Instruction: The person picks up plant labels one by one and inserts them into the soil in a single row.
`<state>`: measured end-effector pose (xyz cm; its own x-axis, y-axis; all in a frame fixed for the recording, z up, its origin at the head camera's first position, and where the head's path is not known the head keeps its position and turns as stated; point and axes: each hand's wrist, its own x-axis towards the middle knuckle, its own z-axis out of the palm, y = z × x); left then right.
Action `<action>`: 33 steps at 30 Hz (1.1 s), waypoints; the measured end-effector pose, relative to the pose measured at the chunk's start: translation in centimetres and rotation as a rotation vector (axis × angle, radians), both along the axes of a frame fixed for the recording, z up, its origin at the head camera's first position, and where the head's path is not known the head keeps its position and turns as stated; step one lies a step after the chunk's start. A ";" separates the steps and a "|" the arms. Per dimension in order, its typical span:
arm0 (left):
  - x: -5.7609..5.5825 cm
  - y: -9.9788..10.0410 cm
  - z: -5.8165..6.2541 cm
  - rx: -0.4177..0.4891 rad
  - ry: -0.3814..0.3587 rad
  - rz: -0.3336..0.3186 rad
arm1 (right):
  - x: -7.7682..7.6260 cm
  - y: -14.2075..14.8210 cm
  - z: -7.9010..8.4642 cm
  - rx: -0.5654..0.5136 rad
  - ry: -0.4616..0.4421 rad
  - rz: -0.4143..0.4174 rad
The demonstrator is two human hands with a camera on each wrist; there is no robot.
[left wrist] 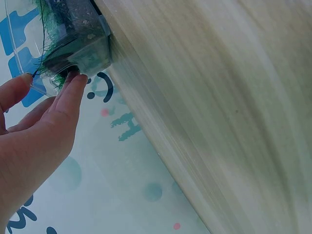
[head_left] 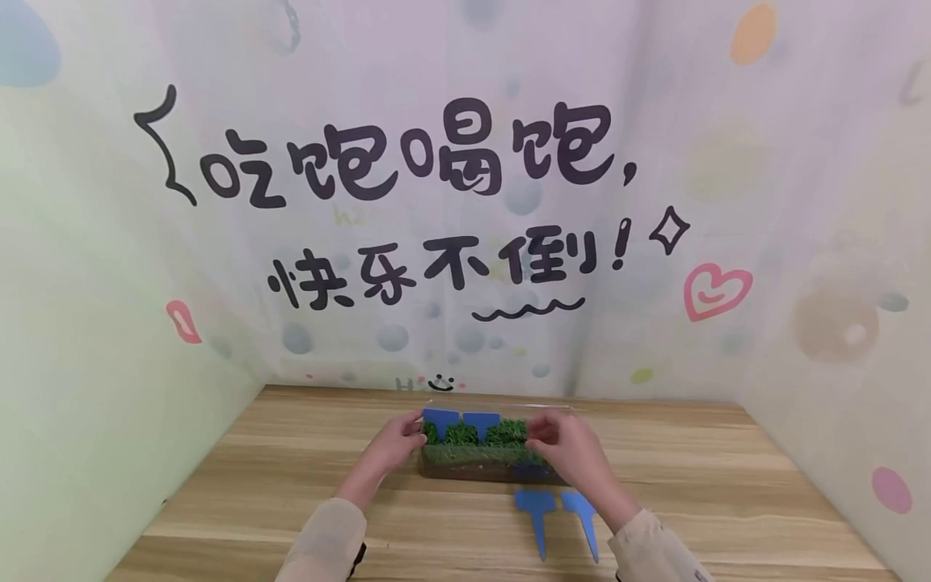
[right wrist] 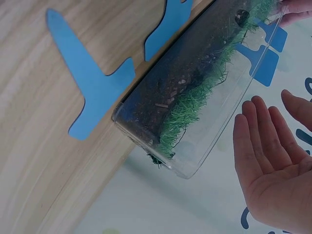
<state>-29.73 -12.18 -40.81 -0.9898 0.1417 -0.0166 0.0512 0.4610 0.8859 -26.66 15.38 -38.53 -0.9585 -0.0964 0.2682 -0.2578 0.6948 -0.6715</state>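
A clear plastic box (head_left: 473, 469) holds dark soil topped with green artificial grass (right wrist: 187, 114). Two blue T-shaped plant labels (head_left: 482, 422) stand upright in the grass, toward its left. My left hand (head_left: 398, 440) grips the box's left end; in the left wrist view the thumb lies at the rim and the fingers against the end wall. My right hand (right wrist: 273, 151) is beside the box's open top, fingers straight and nothing in them. Two more blue plant labels (head_left: 538, 517) lie on the table in front of the box, stems pointing toward me.
The wood-grain table (head_left: 291, 477) carries the box near its middle. Behind it hangs a printed white backdrop (head_left: 407, 347) with black lettering, and pale side panels (head_left: 822, 242) close in both sides. My right forearm passes just beside the loose labels.
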 end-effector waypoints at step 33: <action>0.0 -0.2 -0.2 0.001 -0.001 -0.004 | 1.7 1.0 -0.5 0.060 -0.057 0.000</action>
<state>-29.71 -12.35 -41.01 -0.9892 0.1455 -0.0173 0.0522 0.4603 0.8862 -24.93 16.34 -39.06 -0.9721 -0.1104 0.2068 -0.2201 0.7340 -0.6425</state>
